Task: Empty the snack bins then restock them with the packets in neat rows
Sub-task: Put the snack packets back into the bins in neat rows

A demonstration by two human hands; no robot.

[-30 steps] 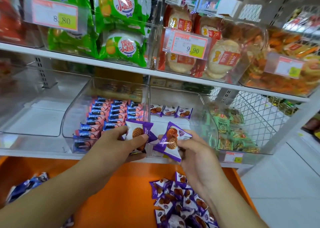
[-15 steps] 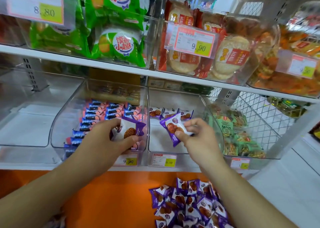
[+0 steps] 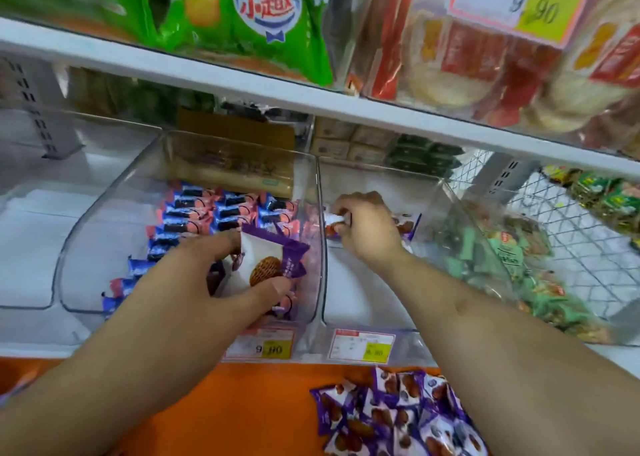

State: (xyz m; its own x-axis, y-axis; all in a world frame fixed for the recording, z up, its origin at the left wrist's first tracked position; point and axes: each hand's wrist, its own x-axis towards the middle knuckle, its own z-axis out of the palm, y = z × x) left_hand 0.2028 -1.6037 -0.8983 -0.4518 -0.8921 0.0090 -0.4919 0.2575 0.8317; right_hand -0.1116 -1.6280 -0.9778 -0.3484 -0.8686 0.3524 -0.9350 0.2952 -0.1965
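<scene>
From the head camera, the right hand [image 3: 369, 227] reaches far into the middle clear bin [image 3: 363, 303]. Its fingers are curled and pinch a purple packet [image 3: 335, 220] down by the back wall. More purple packets sit next to it there, one peeking out on the right of the hand [image 3: 408, 225]. It looks like the start of a back row.

The left hand [image 3: 221, 282] waits nearer, in front of the bin on the left. It grips a spare purple packet [image 3: 273, 258] between thumb and fingers.

The left bin [image 3: 114, 234] already has blue and pink packets [image 3: 214, 213] lying in tidy lines, so that one looks about done. The far-right bin holds green packets [image 3: 502, 258].

The middle bin is mostly bare, so I think the job is only partly done. A big pile of purple packets [image 3: 398, 417] lies on the near orange counter [image 3: 242, 403]. All of those still need to go in, row by row.
</scene>
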